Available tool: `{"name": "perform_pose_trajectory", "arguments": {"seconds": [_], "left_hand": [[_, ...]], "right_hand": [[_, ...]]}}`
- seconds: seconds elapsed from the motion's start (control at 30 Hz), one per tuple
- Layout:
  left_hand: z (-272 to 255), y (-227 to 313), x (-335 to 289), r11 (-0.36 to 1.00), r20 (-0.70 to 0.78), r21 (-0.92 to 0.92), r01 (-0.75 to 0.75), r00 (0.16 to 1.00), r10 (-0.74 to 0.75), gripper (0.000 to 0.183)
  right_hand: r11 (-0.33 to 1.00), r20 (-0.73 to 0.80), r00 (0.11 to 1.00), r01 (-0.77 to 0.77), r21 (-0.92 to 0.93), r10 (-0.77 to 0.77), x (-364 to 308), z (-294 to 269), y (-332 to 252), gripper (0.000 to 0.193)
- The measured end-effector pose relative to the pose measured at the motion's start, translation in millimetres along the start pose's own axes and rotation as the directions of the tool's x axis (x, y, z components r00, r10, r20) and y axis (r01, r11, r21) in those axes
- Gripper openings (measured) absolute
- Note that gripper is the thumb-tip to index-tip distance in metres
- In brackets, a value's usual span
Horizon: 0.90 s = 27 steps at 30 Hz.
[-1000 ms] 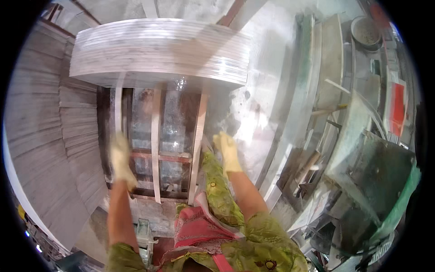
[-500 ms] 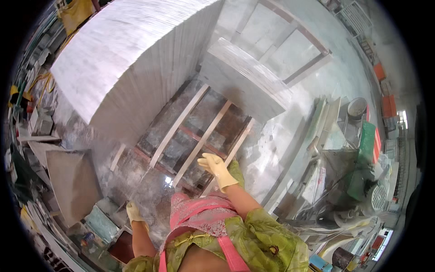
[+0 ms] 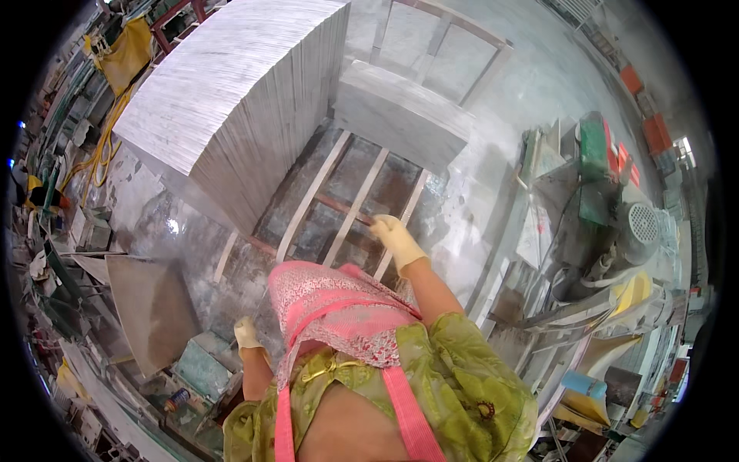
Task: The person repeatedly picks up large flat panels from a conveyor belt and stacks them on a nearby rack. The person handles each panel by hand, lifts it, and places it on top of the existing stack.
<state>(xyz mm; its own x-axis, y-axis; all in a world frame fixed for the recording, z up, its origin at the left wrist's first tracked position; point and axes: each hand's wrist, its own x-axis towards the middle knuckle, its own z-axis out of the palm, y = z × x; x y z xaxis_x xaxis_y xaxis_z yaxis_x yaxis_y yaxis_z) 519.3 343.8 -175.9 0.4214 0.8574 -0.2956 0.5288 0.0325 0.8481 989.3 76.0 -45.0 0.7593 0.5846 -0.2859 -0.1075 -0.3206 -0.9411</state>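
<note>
At the far left, yellow hoses (image 3: 104, 146) are lying among clutter on the floor, and a flat grey slab (image 3: 150, 308) is leaning nearby. Your left hand (image 3: 247, 335), in a pale yellow glove, is hanging low beside your pink apron (image 3: 339, 308); its grip is mostly hidden by the cloth, so you cannot tell whether it is open or closed, and it is showing nothing held. Above it, a tall stack of grey-white stone slabs (image 3: 231, 100) is standing on edge on a wooden pallet (image 3: 346, 208), whose pale slats are lying bare over wet ground. Your right hand (image 3: 396, 240), also gloved, is reaching out over the pallet, its fingers curled down loosely at a slat near a reddish crossbar; whether it is actually gripping the wood cannot be told. A shorter stack of slabs (image 3: 400, 115) is sitting at the far end of the pallet. To the right, a machine with a green housing and grey motor (image 3: 616, 208) is standing well apart.
</note>
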Motion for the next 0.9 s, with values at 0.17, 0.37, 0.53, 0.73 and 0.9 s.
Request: {"name": "perform_pose_trajectory", "arguments": {"seconds": [0.17, 0.37, 0.53, 0.73, 0.9], "left_hand": [[12, 6, -2, 0.985, 0.017, 0.103, -0.135, 0.991, 0.134, 0.029], [73, 83, 9, 0.924, 0.051, 0.206, -0.322, 0.947, 0.318, 0.030], [137, 157, 14, 0.967, 0.052, 0.207, -0.150, 0.988, 0.142, 0.035], [180, 185, -9, 0.960, -0.053, 0.236, -0.150, 0.985, 0.166, 0.037], [151, 248, -113, 0.989, -0.108, 0.139, 0.046, 0.994, -0.031, 0.034]], "right_hand": [[0.963, -0.254, 0.967, -0.058, -0.262, -0.011, -85, -113, 137, 0.027], [0.151, -0.239, 0.955, -0.266, -0.952, 0.175, -247, -210, 299, 0.020], [0.669, -0.331, 0.875, -0.483, -0.565, 0.353, -299, -234, 342, 0.020], [0.867, -0.418, 0.853, -0.436, -0.242, 0.312, -234, -232, 349, 0.013], [0.802, -0.343, 0.839, -0.169, 0.573, 0.422, -192, -227, 237, 0.012]]}}
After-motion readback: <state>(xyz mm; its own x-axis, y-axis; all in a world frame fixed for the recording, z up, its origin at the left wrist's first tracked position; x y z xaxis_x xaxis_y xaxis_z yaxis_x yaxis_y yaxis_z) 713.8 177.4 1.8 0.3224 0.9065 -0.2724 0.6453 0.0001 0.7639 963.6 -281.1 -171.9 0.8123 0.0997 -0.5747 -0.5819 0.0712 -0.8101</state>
